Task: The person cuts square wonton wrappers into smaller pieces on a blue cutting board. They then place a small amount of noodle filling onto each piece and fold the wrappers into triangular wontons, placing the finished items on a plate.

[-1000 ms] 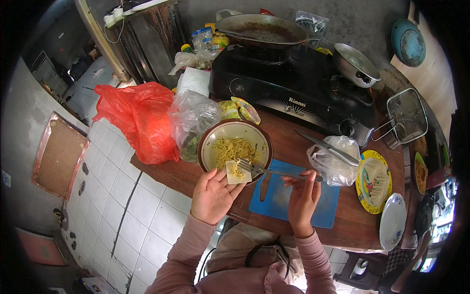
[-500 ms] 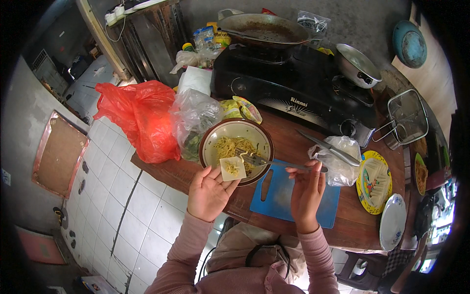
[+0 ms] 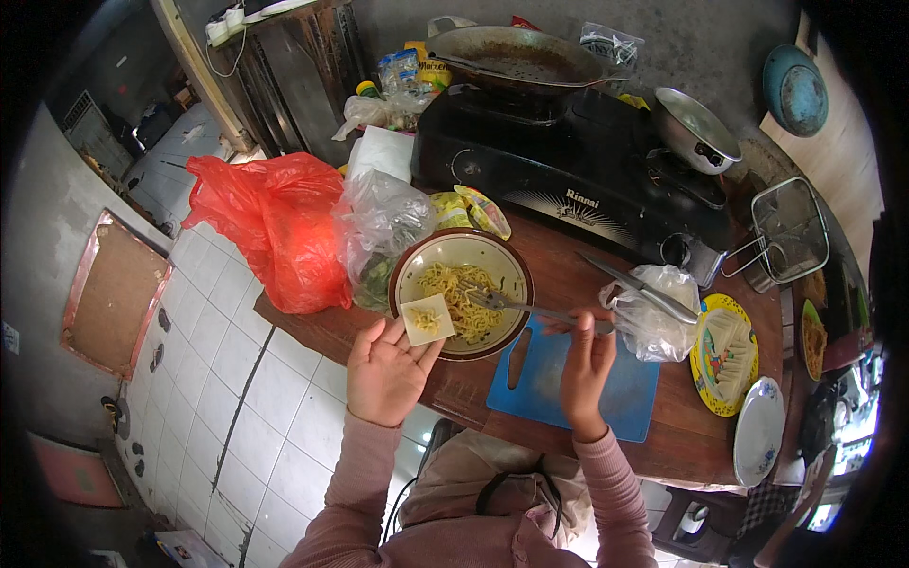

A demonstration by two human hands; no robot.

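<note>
My left hand (image 3: pixel 386 374) is turned palm up beside the bowl, fingers stretched out. On its fingertips rests a square, pale wonton wrapper (image 3: pixel 413 335) with a little heap of noodle filling (image 3: pixel 429 319) in its middle. My right hand (image 3: pixel 586 364) grips the handle of a metal fork (image 3: pixel 540 310) between thumb and fingers. The fork's tines dip into the yellow noodles (image 3: pixel 469 324) in a cream bowl with a brown rim (image 3: pixel 527 275). Below the fork handle lies a blue cutting board (image 3: pixel 620 402), partly covered by my right hand.
Behind the bowl stands a black gas stove (image 3: pixel 559 180) with a wok (image 3: pixel 516 57) and a pot (image 3: pixel 696 128). A knife (image 3: pixel 653 295) lies across a plastic bag (image 3: pixel 653 331). Yellow-rimmed plate (image 3: pixel 705 379) holds more wrappers; a white plate (image 3: pixel 760 431) overhangs the edge. Red bag (image 3: pixel 275 227) sits left.
My left hand has drawn left with the wrapper, away from the fork. The fork has come off the filling and now sits in the noodles in the bowl.
</note>
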